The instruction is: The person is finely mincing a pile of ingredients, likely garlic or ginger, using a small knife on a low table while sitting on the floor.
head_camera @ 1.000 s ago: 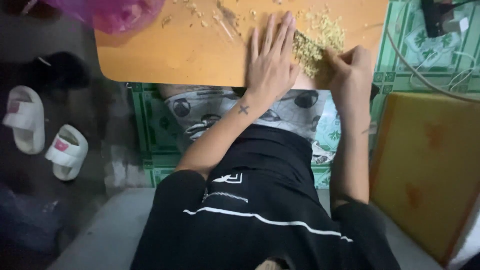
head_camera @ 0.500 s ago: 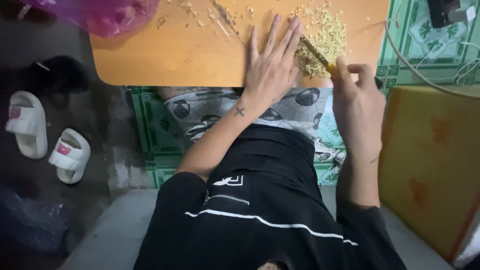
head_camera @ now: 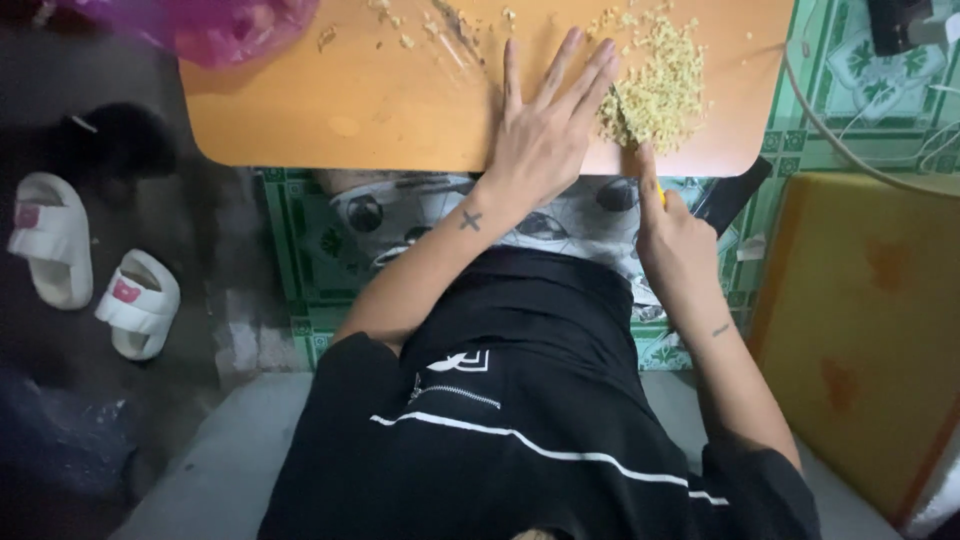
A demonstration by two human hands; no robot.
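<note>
**Asker:** Chopped pale-yellow bits (head_camera: 655, 85), where do they lie, and where are the hands?

**Describer:** They sit in a loose heap on an orange table (head_camera: 330, 110), toward its far right part, at about one o'clock in the view. The left hand (head_camera: 545, 135) lies flat on the tabletop with its fingers spread and straight, gripping nothing; its fingertips reach up to the left edge of the heap and look to be touching it. The right hand (head_camera: 675, 235) is at the near edge of the table, at five o'clock from the heap, clenched around a knife with a yellow handle (head_camera: 661, 192). Only a sliver of the handle shows above the fist. A thin blade runs up from it toward eleven o'clock into the lower left of the heap, just beside the left hand's fingers.

**Asker:** Any containers, and what is in them?

**Describer:** A pink plastic bag (head_camera: 215, 25) rests at the far left corner of the table, at ten o'clock from the left hand and well apart from the heap. I cannot tell what it holds. A few stray scraps (head_camera: 440, 20) lie loose on the table between the bag and the heap.

**Asker:** What else is around?

**Describer:** A pair of white slippers (head_camera: 90, 265) sits on the dark floor at nine o'clock. A yellow cushion (head_camera: 870, 320) lies at three o'clock, beside the person's right arm.
</note>
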